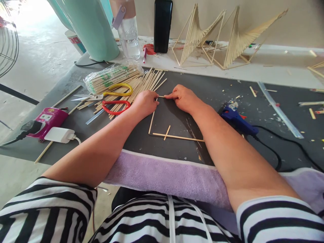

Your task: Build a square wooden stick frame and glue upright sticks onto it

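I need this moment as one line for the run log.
left hand: at far stick, left side | right hand: touching its right side | near stick: crossed by shorter stick | glue gun: at right

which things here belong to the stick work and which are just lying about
Probably in the job:
- stick at the fingertips
- stick pile
- glue gun
- scissors

Probably just lying about:
- phone
- water bottle
- pen

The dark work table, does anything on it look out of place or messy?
Mainly the right side: pale scraps litter the table near the blue glue gun, looking like debris. Also, the scissors lie with handles spread on loose sticks, which fan out untidily.
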Demonstrator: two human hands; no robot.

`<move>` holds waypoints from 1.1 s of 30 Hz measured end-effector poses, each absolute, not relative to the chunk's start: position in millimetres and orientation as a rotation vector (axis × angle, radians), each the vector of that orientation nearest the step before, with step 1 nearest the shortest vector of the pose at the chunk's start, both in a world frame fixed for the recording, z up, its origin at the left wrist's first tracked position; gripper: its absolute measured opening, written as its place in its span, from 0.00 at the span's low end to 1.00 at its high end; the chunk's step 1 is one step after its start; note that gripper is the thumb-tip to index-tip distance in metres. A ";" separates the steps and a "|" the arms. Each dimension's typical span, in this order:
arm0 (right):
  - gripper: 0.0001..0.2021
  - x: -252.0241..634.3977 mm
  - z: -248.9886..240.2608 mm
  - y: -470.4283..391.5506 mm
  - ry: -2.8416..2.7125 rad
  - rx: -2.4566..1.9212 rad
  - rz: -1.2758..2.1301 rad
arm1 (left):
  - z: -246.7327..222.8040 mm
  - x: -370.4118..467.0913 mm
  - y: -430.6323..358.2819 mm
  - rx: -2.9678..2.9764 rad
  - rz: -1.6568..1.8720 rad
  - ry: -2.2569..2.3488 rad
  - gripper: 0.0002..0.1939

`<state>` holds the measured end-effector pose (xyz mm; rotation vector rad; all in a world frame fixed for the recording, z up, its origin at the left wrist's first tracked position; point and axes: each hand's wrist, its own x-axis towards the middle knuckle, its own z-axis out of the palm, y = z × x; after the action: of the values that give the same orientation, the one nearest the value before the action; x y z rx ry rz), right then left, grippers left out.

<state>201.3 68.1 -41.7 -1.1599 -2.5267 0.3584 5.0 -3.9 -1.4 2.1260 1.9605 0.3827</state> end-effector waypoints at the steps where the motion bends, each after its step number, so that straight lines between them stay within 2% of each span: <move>1: 0.20 201.3 -42.0 68.3 -2.527 -1.160 0.358 | -1.5 5.0 -4.0 2.125 0.386 1.962 0.19; 33: 0.18 200.4 -41.5 67.8 -2.511 -1.180 0.371 | 0.1 5.4 -4.7 2.167 0.345 1.950 0.18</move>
<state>200.4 67.8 -41.5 -1.1800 -2.5110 0.3709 5.4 -4.7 0.1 2.1673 1.9503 0.3453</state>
